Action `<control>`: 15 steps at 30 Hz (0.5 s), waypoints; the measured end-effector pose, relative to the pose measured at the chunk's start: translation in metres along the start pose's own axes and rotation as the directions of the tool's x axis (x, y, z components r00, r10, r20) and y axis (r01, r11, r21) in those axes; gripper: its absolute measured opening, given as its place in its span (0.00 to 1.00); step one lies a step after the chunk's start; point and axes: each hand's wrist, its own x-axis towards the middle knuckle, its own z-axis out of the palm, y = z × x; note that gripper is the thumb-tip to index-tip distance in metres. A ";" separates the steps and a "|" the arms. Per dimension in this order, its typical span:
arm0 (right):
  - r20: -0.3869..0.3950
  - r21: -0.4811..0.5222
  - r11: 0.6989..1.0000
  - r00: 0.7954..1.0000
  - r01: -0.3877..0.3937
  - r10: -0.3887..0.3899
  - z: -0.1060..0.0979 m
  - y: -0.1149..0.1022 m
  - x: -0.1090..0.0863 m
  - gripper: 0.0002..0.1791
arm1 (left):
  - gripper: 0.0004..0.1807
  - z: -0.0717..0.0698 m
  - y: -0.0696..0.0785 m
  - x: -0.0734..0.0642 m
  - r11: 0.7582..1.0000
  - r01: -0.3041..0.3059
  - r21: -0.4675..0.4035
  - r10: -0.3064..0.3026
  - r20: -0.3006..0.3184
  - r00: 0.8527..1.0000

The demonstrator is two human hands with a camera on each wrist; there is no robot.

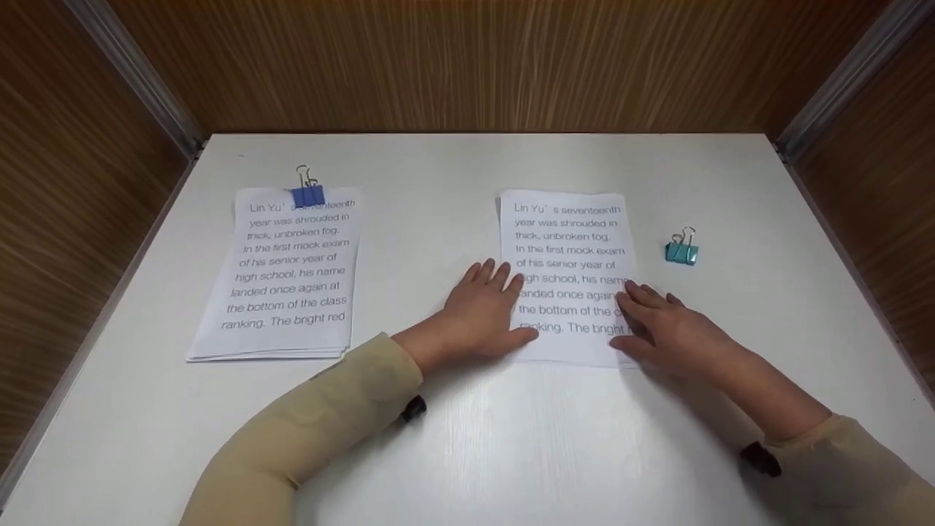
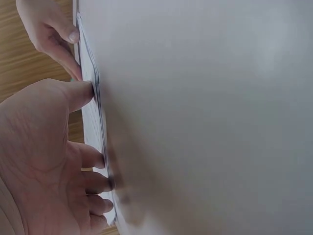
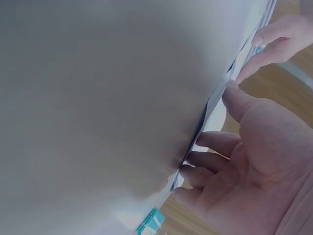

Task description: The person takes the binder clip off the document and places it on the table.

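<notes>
A stack of printed sheets (image 1: 570,241) lies flat on the white table between both hands. My left hand (image 1: 482,310) touches its left edge, fingers extended and thumb near the lower corner. On the opposite edge, my right hand (image 1: 672,332) rests with its fingers and thumb against the paper. The wrist views show the fingertips of the left hand (image 2: 54,161) and the right hand (image 3: 244,161) along the sides of the thin stack, whose layered edges look slightly uneven. Right of the stack sits a teal binder clip (image 1: 682,252), apart from the right hand.
At the left lies another stack of printed sheets (image 1: 288,285), with a blue binder clip (image 1: 308,196) on its top edge. Wood-grain panels (image 1: 467,66) wall the white table (image 1: 438,453) at the back and both sides.
</notes>
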 end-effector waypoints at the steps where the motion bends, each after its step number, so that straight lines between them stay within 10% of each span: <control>1: 0.006 0.003 1.000 1.000 -0.005 0.005 -0.001 0.003 0.001 0.45 | 0.52 -0.001 0.001 0.003 1.000 0.000 0.004 0.000 0.002 1.000; 15: 0.042 -0.002 0.999 0.998 -0.035 0.035 -0.012 0.028 0.011 0.45 | 0.51 -0.009 0.009 0.041 0.999 0.002 0.049 -0.003 0.006 1.000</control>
